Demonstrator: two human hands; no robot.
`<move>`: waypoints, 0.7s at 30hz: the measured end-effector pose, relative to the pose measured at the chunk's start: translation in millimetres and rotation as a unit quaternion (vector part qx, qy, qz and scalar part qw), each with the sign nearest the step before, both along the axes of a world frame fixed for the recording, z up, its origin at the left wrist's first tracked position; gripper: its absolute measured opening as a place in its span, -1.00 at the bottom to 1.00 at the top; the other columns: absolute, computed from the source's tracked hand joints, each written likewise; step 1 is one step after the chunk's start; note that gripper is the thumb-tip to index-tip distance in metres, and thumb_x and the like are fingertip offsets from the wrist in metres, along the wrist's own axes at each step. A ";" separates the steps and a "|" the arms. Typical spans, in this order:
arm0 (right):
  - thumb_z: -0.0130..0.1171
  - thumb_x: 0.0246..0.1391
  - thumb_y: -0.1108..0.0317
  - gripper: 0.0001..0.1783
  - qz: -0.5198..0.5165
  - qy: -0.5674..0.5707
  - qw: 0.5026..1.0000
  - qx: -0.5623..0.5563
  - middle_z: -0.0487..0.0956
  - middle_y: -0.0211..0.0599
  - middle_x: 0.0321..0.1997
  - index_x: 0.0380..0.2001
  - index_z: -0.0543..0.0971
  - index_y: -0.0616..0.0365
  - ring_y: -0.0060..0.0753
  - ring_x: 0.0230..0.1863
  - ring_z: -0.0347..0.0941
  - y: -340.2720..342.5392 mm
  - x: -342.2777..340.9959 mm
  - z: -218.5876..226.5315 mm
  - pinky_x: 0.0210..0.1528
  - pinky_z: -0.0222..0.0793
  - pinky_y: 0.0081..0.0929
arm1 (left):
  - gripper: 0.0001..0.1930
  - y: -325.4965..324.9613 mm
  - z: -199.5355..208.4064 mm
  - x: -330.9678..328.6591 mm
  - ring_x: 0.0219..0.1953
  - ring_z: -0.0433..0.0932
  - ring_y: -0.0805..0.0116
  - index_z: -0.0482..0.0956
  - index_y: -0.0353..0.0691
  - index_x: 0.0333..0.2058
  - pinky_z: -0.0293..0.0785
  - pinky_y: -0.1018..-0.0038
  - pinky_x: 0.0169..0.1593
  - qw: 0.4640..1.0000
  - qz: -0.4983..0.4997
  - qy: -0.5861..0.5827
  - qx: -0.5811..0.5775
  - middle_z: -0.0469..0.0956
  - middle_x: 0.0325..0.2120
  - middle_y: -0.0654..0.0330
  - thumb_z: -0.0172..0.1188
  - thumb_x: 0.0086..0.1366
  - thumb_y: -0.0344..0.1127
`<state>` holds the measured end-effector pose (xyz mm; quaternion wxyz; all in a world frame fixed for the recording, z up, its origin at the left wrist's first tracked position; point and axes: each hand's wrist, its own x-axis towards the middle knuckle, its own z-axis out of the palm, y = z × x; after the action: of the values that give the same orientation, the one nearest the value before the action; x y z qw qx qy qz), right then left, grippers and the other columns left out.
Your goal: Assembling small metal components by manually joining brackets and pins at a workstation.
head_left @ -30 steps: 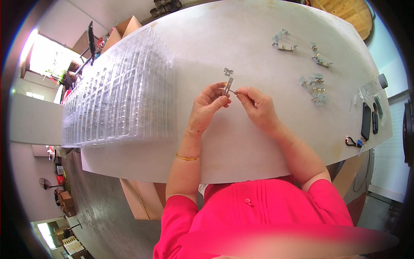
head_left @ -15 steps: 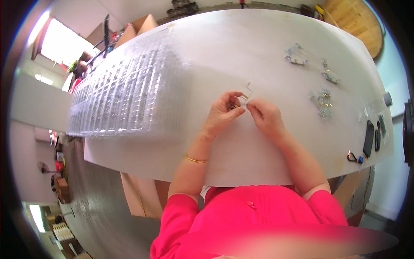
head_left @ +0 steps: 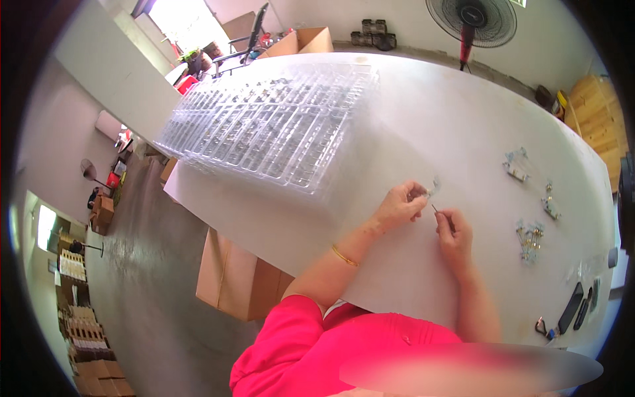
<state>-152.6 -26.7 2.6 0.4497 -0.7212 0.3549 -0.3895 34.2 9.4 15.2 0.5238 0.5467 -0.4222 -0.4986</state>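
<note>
My left hand (head_left: 401, 205) is closed over the white table (head_left: 397, 264), pinching a small shiny metal part (head_left: 430, 190) that sticks out past the fingertips. Just to its right, my right hand (head_left: 455, 231) is closed in a pinch on a thin metal rod (head_left: 434, 208), whose tip points toward the left hand. A small gap separates the two hands. Fingers hide much of both pieces, so their exact kind does not show. Farther right lie three loose groups of small metal parts: a far one (head_left: 516, 173), a middle one (head_left: 550, 205) and a nearer one (head_left: 530, 242).
A stack of clear plastic trays (head_left: 289, 173) with filled compartments covers the table's left side. At the right edge lie a black phone-like slab (head_left: 571, 308), a slim black object (head_left: 583, 313) and a key ring (head_left: 542, 327). A cardboard box (head_left: 228, 274) stands below the table's left edge.
The view has swung leftward, so the table and trays sit farther right in it. My hands, formerly touching around a bent wire piece, are now slightly apart.
</note>
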 end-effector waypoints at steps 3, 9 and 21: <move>0.13 0.25 0.45 -0.94 0.002 -0.044 0.998 0.055 0.45 -0.53 -0.57 -0.31 0.54 0.19 -0.72 -0.55 0.32 -3.0 -1.3 -2.2 -0.49 0.23 -0.67 | -0.75 1.2 5.1 -1.8 -0.49 0.53 0.55 0.52 -0.38 -0.15 0.50 0.60 -0.44 0.999 0.024 -0.013 0.027 0.53 -0.50 0.27 0.16 0.28 -0.32; 0.09 0.30 0.38 -0.90 0.001 -0.074 0.987 0.140 0.43 -0.57 -0.56 -0.29 0.53 0.16 -0.74 -0.55 0.30 -6.2 -4.2 2.7 -0.50 0.21 -0.71 | -0.79 -0.4 -4.2 -6.3 -0.54 0.55 0.45 0.57 -0.37 -0.32 0.50 0.47 -0.42 0.972 0.119 -0.204 -0.005 0.55 -0.57 0.20 0.15 0.24 -0.29; 0.07 0.32 0.34 -0.87 -0.004 -0.083 0.985 0.154 0.41 -0.57 -0.57 -0.30 0.51 0.13 -0.74 -0.56 0.29 -9.7 -2.8 4.2 -0.52 0.21 -0.70 | -0.83 -2.2 -16.9 -5.0 -0.21 0.50 0.04 0.55 -0.24 -0.36 0.36 0.17 -0.04 0.809 0.201 -0.526 -0.171 0.54 -0.39 0.05 0.25 0.15 -0.28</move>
<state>-155.4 -36.4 6.9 0.5818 -0.6070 0.3747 -0.3906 29.2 7.2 -1.6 0.3953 0.6995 -0.5922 0.0616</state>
